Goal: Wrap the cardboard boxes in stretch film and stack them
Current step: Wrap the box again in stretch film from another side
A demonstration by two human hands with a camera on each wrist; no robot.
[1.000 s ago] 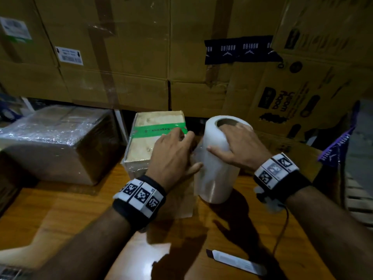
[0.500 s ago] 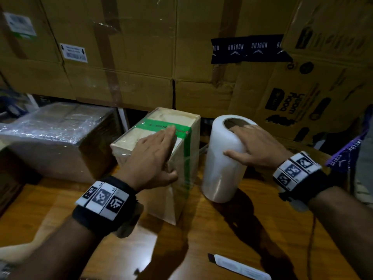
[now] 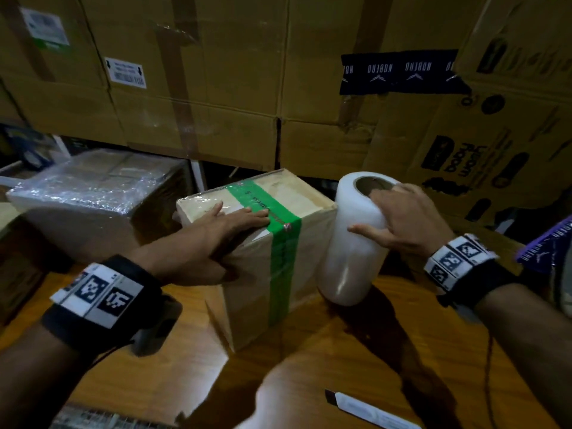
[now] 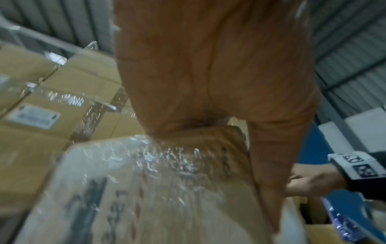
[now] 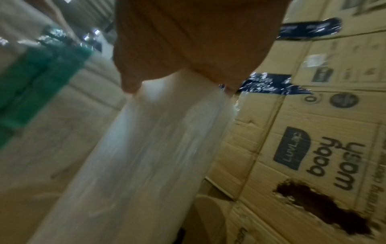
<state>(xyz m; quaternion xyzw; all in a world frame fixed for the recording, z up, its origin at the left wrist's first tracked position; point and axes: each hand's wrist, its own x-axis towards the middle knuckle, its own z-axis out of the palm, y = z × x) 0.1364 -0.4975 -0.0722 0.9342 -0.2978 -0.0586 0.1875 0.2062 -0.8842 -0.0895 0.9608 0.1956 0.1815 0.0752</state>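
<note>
The left hand (image 3: 235,222) lies flat, fingers straight, on top of the small tan cardboard box banded with green tape (image 3: 272,239), pressing it to the wooden counter (image 3: 356,351); the right hand (image 3: 399,221) grips the white roll of stretch film (image 3: 349,243) standing upright just beside the box, fingers hooked over the rim of the core and thumb spread against the side. Over the last second the box has been swung round under the left palm: it first faced the person square-on, and now one corner points toward them, with the green band running over the top and down the near face. The roll has stayed on its end to the right while the box turned, so film is very likely being drawn off it onto the box's sides; the left wrist view shows crinkled clear film already on a face of the box. I judge this to be mid-wrap, one layer going on by rotating the box rather than walking the roll around it. To the left, well apart, a larger cardboard box already covered in glossy film (image 3: 93,196) sits on the counter. A white utility knife (image 3: 371,410) lies near the front edge, probably for cutting the film once coverage is complete.
</note>
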